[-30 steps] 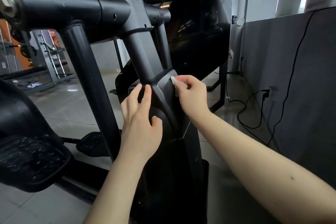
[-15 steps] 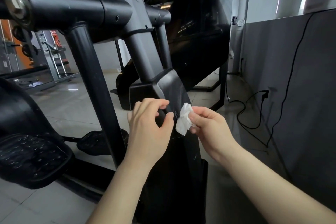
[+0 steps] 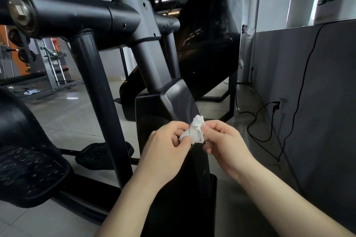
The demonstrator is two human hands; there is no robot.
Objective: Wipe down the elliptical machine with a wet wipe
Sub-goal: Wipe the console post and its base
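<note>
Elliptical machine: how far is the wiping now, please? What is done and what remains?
Done, it seems: the angled cover shows faint wet streaks. In hand: the left hand and right hand both pinch the crumpled wet wipe in front of that cover, probably refolding it. Left, by my judgement: the upright tube, the crossbar and the pedal show no streaks.

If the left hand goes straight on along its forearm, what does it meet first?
Probably the elliptical's black cover, right behind the wet wipe that left hand and right hand pinch; the depth between is unclear.
</note>
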